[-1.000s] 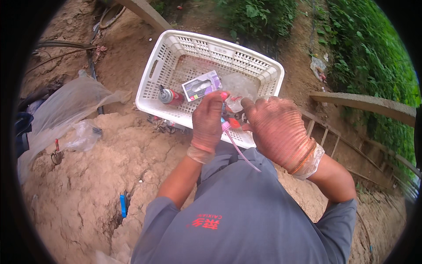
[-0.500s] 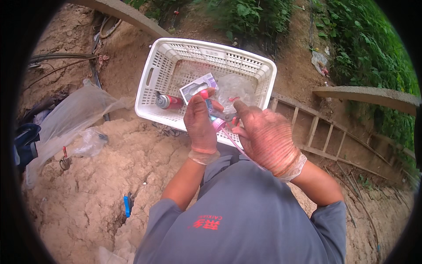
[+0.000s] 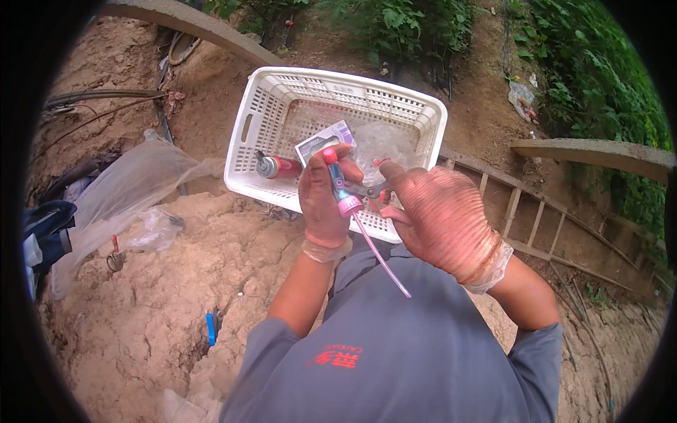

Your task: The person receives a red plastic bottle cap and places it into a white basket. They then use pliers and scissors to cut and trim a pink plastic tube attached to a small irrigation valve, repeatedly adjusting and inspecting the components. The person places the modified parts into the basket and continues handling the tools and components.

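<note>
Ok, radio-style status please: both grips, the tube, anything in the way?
Left grip closed on pink-and-blue tube, thin straw sticking out. Right grip closed on red-handled tool, metal end close to tube. White basket below; nothing visibly blocking.

pink-capped blue tube [image 3: 340,182], tilted, pink straw [image 3: 381,257], red-handled tool [image 3: 368,191]

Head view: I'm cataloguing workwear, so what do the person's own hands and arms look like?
The left hand and the right hand wear gloves with thin, pale, see-through cuffs at the wrists; the right glove shows fine ribs across its back. The forearms are bare up to short grey sleeves. No cables or markings show on the sleeves.
</note>
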Demonstrator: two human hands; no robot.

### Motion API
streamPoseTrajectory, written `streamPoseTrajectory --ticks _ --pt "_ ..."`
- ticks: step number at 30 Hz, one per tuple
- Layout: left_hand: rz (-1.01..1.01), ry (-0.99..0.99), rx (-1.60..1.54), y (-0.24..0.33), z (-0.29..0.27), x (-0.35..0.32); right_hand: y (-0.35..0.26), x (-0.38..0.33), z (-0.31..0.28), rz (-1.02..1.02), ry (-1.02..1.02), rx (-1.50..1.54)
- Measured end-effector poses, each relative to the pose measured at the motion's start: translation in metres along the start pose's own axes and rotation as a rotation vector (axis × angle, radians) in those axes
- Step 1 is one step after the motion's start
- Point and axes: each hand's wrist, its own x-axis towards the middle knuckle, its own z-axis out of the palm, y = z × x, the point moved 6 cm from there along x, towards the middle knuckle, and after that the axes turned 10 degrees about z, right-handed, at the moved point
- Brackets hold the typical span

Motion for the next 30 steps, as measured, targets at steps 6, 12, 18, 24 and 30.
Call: streamPoseTrajectory --ticks 6,12,18,24,30 --pt "0.09 -0.022 0.014 0.006 0.002 -0.002 -0.002 -0.004 -0.008 -0.028 0.039 0.011" --pt "0.21 -0.045 0.161 0.012 0.003 -0.002 -0.003 -0.004 -0.007 -0.02 0.062 -0.026" --pt "0.162 -0.05 0.193 0.01 0.001 -0.002 -0.013 -0.003 -0.01 -0.032 0.144 -0.27" --pt "0.045 -0.097 0.172 0.013 0.005 0.0 -0.021 -0.001 -0.017 -0.16 0.266 -0.374" --pt "-0.054 -0.198 0.168 0.002 0.006 0.004 -0.022 0.004 -0.013 -0.294 0.274 -0.575"
